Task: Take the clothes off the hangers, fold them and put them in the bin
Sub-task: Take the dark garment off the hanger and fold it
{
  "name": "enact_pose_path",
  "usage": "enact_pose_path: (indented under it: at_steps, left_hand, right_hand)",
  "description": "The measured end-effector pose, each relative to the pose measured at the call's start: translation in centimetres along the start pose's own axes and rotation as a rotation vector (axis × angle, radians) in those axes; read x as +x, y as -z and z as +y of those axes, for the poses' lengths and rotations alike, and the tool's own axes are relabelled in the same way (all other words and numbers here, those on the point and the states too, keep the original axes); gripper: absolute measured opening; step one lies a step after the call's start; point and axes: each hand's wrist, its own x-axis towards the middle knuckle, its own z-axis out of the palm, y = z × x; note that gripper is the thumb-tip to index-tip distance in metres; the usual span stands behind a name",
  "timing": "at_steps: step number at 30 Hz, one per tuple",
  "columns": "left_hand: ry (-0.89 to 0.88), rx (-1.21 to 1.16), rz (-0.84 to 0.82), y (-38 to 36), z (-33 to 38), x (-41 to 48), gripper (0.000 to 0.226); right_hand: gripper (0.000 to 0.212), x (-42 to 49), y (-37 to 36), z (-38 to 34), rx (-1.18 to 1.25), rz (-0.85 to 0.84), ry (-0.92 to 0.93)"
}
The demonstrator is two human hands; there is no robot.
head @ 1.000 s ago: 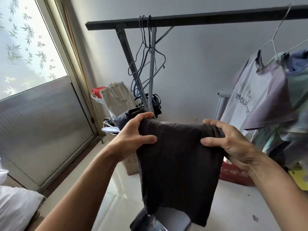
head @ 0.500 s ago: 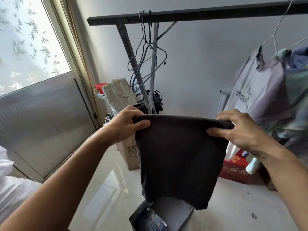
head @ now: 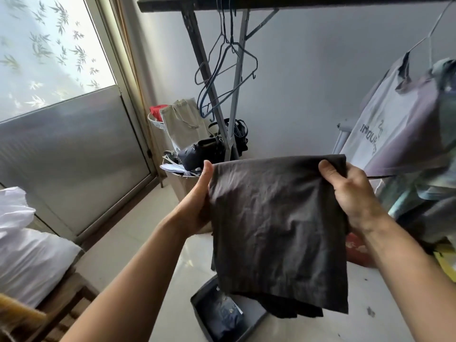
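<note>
A dark grey garment [head: 276, 225], folded over, hangs flat between my hands at chest height. My left hand [head: 197, 203] grips its upper left edge, and my right hand [head: 350, 193] grips the upper right corner. Directly below on the floor stands a grey bin [head: 202, 297] with a dark blue folded item [head: 227, 317] inside; the garment's lower hem hides part of the bin. Several empty wire hangers [head: 227, 70] dangle from the black rail [head: 296, 2]. A pale lilac T-shirt [head: 394, 129] and other clothes hang on the right.
A rack leg [head: 209, 90] slants down behind the garment. Bags and a cardboard box [head: 192, 144] crowd the corner by the window. White bedding [head: 27, 255] lies on a wooden frame at the left. A red box [head: 357, 250] sits on the floor at the right.
Both hands have lowered the garment and spread it a little wider. Its hem now hangs closer to the bin. The view has tilted down.
</note>
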Motion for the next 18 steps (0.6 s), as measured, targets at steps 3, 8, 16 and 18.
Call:
enact_pose_path:
  at_steps: [3,8,16,18]
  left_hand:
    - [0.064,0.175,-0.148,0.6,-2.1,-0.4,0.076]
    - [-0.034,0.134,0.012,1.1,-3.5,0.3,0.038]
    - [-0.228,0.222,0.228,3.1,-3.4,3.0,0.016]
    - [-0.230,0.230,0.251,3.9,-3.6,4.0,0.017]
  right_hand:
    - [0.037,1.1,-0.2,1.0,-0.137,0.059,0.004]
    - [0.055,2.6,-0.8,3.4,-0.007,0.066,-0.229]
    - [0.103,0.6,-1.3,8.6,0.351,-0.369,-0.533]
    - [0.089,0.4,-2.9,10.4,0.244,-0.362,-0.589]
